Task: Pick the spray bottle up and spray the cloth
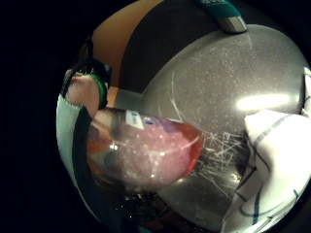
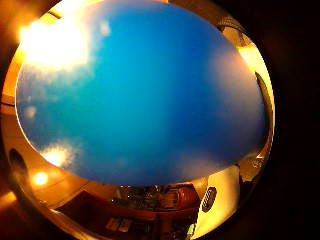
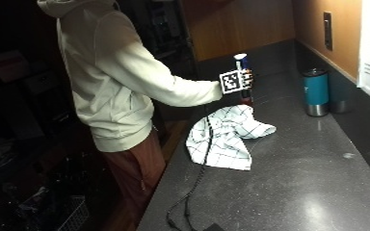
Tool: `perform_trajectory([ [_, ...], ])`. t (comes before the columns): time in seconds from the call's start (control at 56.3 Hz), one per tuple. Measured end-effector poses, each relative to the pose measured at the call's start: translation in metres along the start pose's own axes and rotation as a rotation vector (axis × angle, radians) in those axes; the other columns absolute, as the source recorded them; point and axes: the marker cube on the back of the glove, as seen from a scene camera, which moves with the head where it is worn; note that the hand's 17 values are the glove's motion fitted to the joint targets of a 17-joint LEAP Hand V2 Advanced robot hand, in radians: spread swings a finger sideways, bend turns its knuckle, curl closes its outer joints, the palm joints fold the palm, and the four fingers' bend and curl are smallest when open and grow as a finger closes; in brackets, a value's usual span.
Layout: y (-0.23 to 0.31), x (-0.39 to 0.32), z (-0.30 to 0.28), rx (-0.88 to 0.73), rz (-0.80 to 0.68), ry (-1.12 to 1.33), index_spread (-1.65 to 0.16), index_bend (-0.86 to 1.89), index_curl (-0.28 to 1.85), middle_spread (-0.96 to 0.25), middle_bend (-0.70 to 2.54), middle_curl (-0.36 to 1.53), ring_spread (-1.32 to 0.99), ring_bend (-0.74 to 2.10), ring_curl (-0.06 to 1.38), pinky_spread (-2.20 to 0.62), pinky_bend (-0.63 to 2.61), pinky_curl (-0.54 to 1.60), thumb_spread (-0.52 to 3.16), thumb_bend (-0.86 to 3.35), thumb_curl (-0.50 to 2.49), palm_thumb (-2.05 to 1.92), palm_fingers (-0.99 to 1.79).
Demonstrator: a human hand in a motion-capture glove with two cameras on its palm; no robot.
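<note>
Checked cloth (image 3: 227,137) lies mid-frame on the counter (image 3: 313,168) (bottle lifted), right hand (image 3: 246,82) gripping the spray bottle (image 3: 241,79); next, aim down and squeeze.

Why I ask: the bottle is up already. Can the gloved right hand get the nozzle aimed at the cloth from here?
Probably yes. The right hand holds the spray bottle upright above the counter, with the checked cloth lying just below and nothing between them. The teal tumbler stands off to the side.
</note>
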Motion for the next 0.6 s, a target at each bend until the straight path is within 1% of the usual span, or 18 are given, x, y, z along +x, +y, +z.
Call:
perform_trajectory([
  [0.018,-0.003,0.003,0.002,0.02,0.001,0.015,-0.25,0.15,0.38,-0.11,0.29,0.5,-0.19,0.44,0.42,-0.07,0.19,0.39,0.72,-0.03,0.47,1.02,1.14],
  [0.106,-0.034,0.022,0.003,0.251,0.0,0.125,-0.25,0.16,0.38,-0.11,0.3,0.5,-0.19,0.44,0.42,-0.07,0.18,0.38,0.72,-0.03,0.47,1.03,1.12],
  [0.142,-0.04,0.023,0.003,0.29,0.0,0.119,-0.25,0.16,0.39,-0.11,0.29,0.5,-0.19,0.44,0.42,-0.07,0.17,0.37,0.72,-0.03,0.47,1.03,1.11],
  [0.16,-0.036,0.022,0.004,0.262,0.002,0.106,-0.25,0.16,0.39,-0.11,0.29,0.5,-0.19,0.44,0.42,-0.07,0.17,0.37,0.72,-0.03,0.46,1.03,1.11],
  [0.195,-0.021,0.019,0.007,0.15,0.011,0.072,-0.25,0.16,0.39,-0.11,0.29,0.5,-0.19,0.44,0.42,-0.07,0.17,0.37,0.72,-0.03,0.46,1.02,1.11],
  [0.213,-0.018,0.02,0.008,0.125,0.015,0.069,-0.25,0.16,0.39,-0.11,0.29,0.5,-0.19,0.43,0.42,-0.07,0.18,0.37,0.72,-0.03,0.46,1.02,1.11],
  [0.266,-0.03,0.03,0.006,0.218,0.017,0.122,-0.25,0.15,0.38,-0.11,0.29,0.5,-0.19,0.43,0.42,-0.08,0.18,0.36,0.73,-0.03,0.46,1.02,1.11],
  [0.302,-0.03,0.032,0.003,0.228,0.011,0.127,-0.25,0.14,0.38,-0.11,0.29,0.5,-0.19,0.43,0.42,-0.08,0.18,0.36,0.73,-0.03,0.45,1.01,1.1],
  [0.337,-0.022,0.032,0.0,0.184,0.007,0.118,-0.25,0.14,0.38,-0.11,0.29,0.5,-0.19,0.43,0.42,-0.09,0.18,0.36,0.73,-0.03,0.45,1.01,1.09],
  [0.39,-0.005,0.027,-0.002,0.069,0.005,0.069,-0.25,0.11,0.37,-0.11,0.29,0.5,-0.19,0.44,0.42,-0.1,0.18,0.35,0.74,-0.03,0.45,1.0,1.08],
  [0.426,-0.004,0.026,-0.002,0.055,0.003,0.058,-0.25,0.1,0.36,-0.12,0.29,0.49,-0.2,0.44,0.42,-0.1,0.19,0.35,0.74,-0.03,0.45,0.99,1.06],
  [0.444,-0.006,0.027,-0.001,0.064,0.003,0.061,-0.26,0.09,0.35,-0.12,0.27,0.49,-0.2,0.42,0.42,-0.1,0.2,0.36,0.74,-0.03,0.45,0.99,1.02],
  [0.497,-0.009,0.03,-0.003,0.072,0.004,0.054,-0.28,0.08,0.34,-0.12,0.2,0.47,-0.18,0.36,0.42,-0.06,0.25,0.39,0.75,-0.06,0.43,0.93,0.73],
  [0.515,-0.011,0.031,-0.006,0.084,0.002,0.049,-0.29,0.08,0.34,-0.12,0.19,0.47,-0.17,0.37,0.43,-0.06,0.26,0.4,0.76,-0.06,0.43,0.92,0.7],
  [0.532,-0.014,0.031,-0.01,0.108,-0.003,0.044,-0.29,0.07,0.33,-0.11,0.18,0.46,-0.17,0.35,0.42,-0.05,0.28,0.4,0.76,-0.06,0.43,0.91,0.66],
  [0.568,-0.022,0.031,-0.019,0.173,-0.014,0.037,-0.31,0.04,0.31,-0.1,0.12,0.44,-0.16,0.33,0.41,-0.01,0.33,0.41,0.77,-0.07,0.42,0.86,0.47],
  [0.603,-0.027,0.033,-0.023,0.212,-0.025,0.054,-0.32,0.05,0.29,-0.1,0.13,0.42,-0.15,0.33,0.41,0.0,0.36,0.41,0.78,-0.06,0.41,0.83,0.43],
])
